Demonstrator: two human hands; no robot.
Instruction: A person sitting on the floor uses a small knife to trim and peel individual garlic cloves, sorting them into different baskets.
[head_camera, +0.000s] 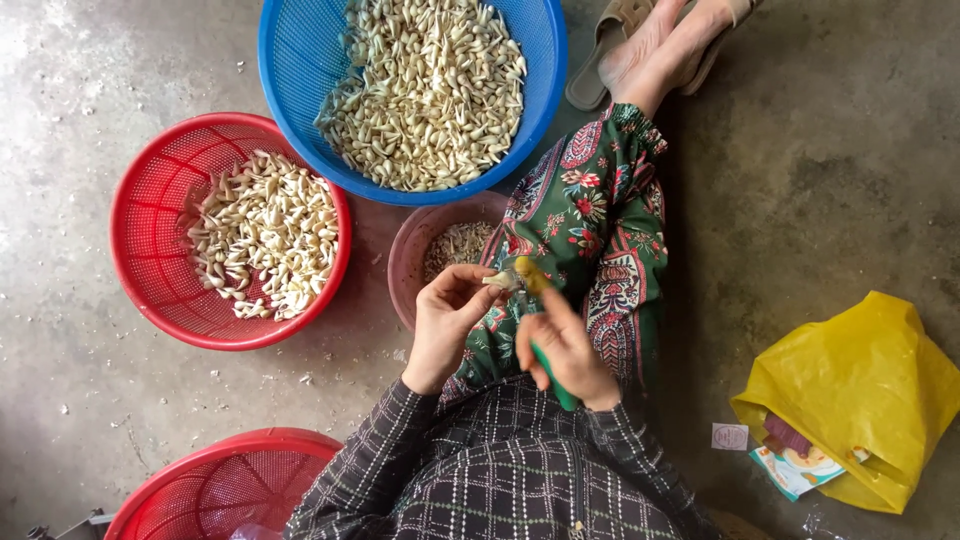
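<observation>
My left hand (447, 322) pinches a garlic clove (499, 281) over my lap — my right hand (565, 345) is closed around a green-handled knife (548, 365), its tip seemingly touching the clove, beside the pink bowl (408, 262).

Bare grey concrete floor (820, 170) stretching across whole view, mottled, stained, scuffed. Soft daylight falling evenly, brightening patch toward upper left corner. Pale flecks and husk scraps (300, 378) lying scattered over left side of floor. Darker, damp-looking tone showing along right side. No walls, windows or furniture showing; everything sitting at floor level.
</observation>
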